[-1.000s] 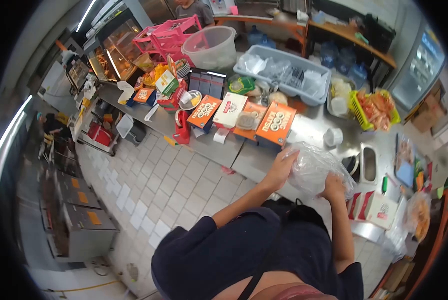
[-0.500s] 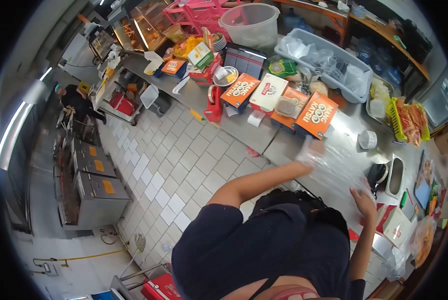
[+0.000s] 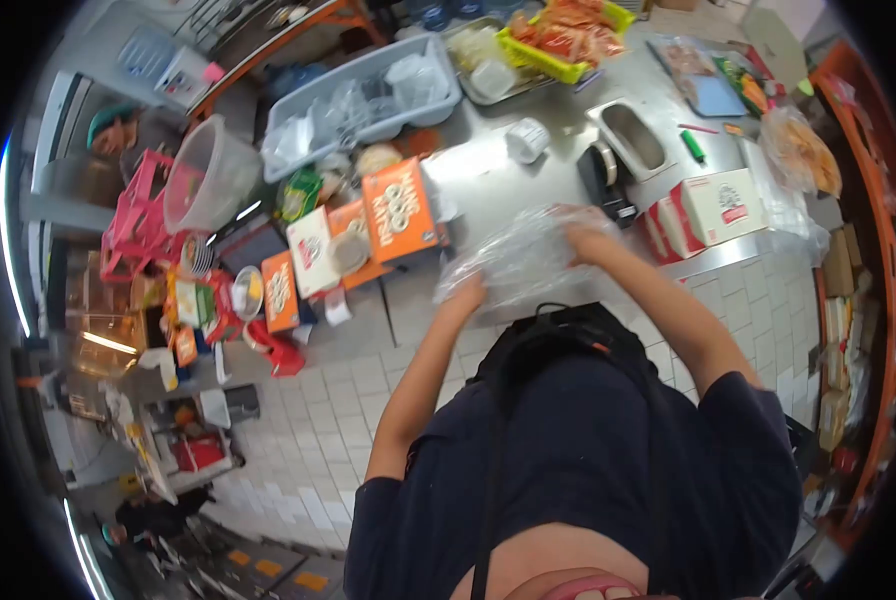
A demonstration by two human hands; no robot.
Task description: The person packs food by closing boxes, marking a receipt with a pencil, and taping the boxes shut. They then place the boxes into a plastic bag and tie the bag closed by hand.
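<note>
A clear plastic bag [image 3: 516, 258] stretches between my two hands over the front edge of the steel counter. My left hand [image 3: 465, 292] grips its left end, the fingers partly behind the film. On the far right side of the bag, my right hand [image 3: 588, 238] is closed on the plastic, its fingertips partly covered. Left of the bag stands an orange printed box [image 3: 400, 212]. Just beyond my right hand are a black tape dispenser-like object [image 3: 606, 185] and a white and red box [image 3: 713, 210].
On the steel counter [image 3: 478, 180] sit a white tub [image 3: 527, 140], a metal pan [image 3: 630, 140] and a green marker [image 3: 692, 146]. A blue-grey bin [image 3: 363, 105] of plastic containers and a yellow basket [image 3: 558, 60] stand behind. A person [image 3: 133, 135] is at the far left.
My view has turned to the right, so the counter lies more squarely ahead. The bag has gone from drawn out long to bunched, with my hands closer together.
</note>
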